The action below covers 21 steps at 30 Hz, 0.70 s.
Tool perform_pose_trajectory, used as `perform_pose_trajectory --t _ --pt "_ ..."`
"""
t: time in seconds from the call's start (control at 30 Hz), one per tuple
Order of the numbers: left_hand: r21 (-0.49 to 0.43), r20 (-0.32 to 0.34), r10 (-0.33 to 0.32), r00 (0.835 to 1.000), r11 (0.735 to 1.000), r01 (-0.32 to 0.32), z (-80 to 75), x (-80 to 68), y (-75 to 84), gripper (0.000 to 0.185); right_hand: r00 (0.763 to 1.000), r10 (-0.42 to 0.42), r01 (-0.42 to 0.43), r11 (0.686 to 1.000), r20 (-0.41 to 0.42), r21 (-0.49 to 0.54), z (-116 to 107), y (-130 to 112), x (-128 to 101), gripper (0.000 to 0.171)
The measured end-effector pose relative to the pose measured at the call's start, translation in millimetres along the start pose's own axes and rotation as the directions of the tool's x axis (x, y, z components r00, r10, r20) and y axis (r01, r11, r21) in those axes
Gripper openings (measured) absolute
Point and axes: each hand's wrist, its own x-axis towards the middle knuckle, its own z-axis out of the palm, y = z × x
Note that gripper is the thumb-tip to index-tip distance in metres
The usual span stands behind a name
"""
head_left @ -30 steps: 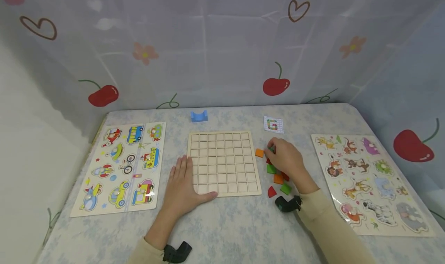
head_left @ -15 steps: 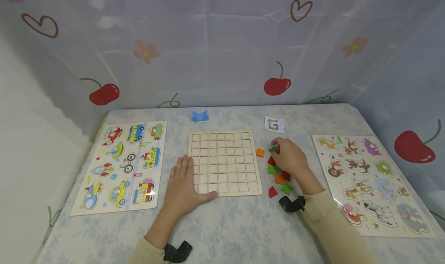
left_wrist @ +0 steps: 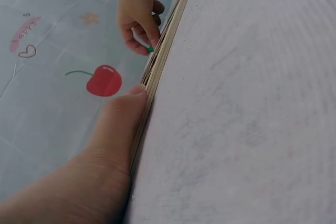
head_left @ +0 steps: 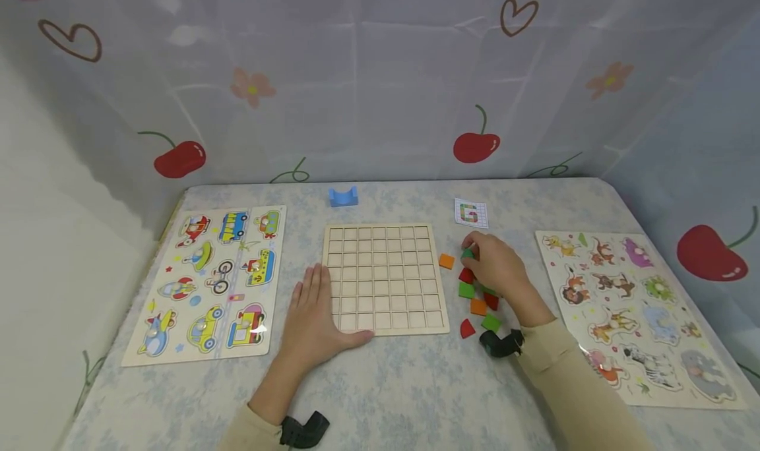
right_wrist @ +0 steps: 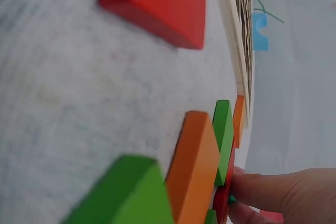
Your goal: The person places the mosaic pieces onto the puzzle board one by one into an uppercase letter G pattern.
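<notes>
Board [head_left: 386,287] lies centre. Left hand [head_left: 313,322], thumb spread, touches near left corner; right hand [head_left: 496,264] pinches green tile [head_left: 468,253], far end of loose tiles [head_left: 477,306]. I judge it pick-up step; next calls for lift, carry left.

Seemingly a play corner: vehicle puzzle [head_left: 203,300], animal puzzle [head_left: 640,326], cloth backdrop [head_left: 368,75] (cherries [head_left: 477,148] and all)

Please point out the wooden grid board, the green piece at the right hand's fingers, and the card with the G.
Wooden grid board [head_left: 388,279]: head view, bare middle of its grid.
Green piece [head_left: 468,254]: head view, its small visible part.
Card with the G [head_left: 472,213]: head view, middle of its printed face.
</notes>
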Motion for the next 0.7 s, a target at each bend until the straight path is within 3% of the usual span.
perform_pose_trajectory --t 0.37,0.7 --pt "0.001 0.011 -0.012 1.000 1.000 0.012 -2.3 -0.3 4.8 0.148 0.998 0.017 -0.025 0.988 0.057 0.151 -3 -2 7 0.026" --pt "-0.007 0.004 -0.016 1.000 1.000 0.016 -2.8 -0.2 5.9 0.147 0.994 -0.075 0.050 0.958 0.078 0.283 4 -29 22 0.021"
